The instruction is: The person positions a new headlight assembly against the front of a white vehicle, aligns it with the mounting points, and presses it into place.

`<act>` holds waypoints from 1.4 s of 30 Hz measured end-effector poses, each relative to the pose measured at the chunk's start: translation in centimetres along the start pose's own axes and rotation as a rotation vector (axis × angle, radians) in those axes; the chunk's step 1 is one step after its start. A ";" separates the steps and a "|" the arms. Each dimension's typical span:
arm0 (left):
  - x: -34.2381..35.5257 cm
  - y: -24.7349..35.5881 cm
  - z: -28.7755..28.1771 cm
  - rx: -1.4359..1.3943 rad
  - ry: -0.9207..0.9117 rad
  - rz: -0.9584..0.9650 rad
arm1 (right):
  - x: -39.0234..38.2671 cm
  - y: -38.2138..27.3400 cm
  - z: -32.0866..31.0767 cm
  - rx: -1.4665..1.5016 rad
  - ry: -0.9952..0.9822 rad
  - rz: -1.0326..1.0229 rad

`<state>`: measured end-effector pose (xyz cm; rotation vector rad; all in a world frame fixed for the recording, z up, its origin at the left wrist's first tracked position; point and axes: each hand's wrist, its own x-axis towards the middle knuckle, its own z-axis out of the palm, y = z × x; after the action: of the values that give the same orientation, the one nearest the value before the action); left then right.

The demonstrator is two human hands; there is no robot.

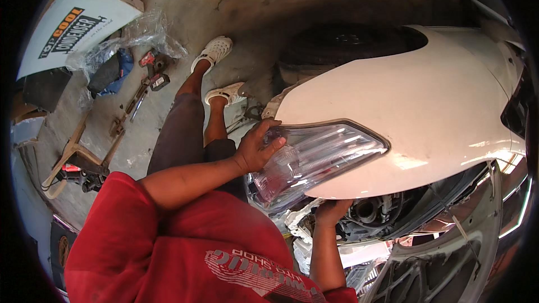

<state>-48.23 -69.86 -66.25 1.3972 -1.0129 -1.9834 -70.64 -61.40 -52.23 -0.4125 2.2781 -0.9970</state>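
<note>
A clear car headlight (325,154) sits in the front corner of a white car body, under the fender (393,90). My left hand (259,146) grips the outer end of the headlight, with the thumb over the lens and the fingers at its upper edge. My right hand (332,212) reaches in behind the headlight at the fender's inner edge, beside the engine bay (382,213). Its fingers are hidden there, so whether they hold anything does not show.
A tire (342,42) fills the wheel arch. On the floor at left lie a red and black cordless power tool (152,70), clear plastic wrap (154,33), a long metal bracket (78,140) and a large white carton (78,19). The raised hood (443,264) stands at lower right.
</note>
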 end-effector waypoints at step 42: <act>18.7 9.8 9.4 0.384 0.216 0.483 | -0.4 0.6 -3.4 -0.986 -0.274 -0.732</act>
<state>-63.63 -87.09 -67.06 1.3527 -1.5131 -1.3077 -72.59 -58.92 -50.74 -1.7458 2.2237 0.0221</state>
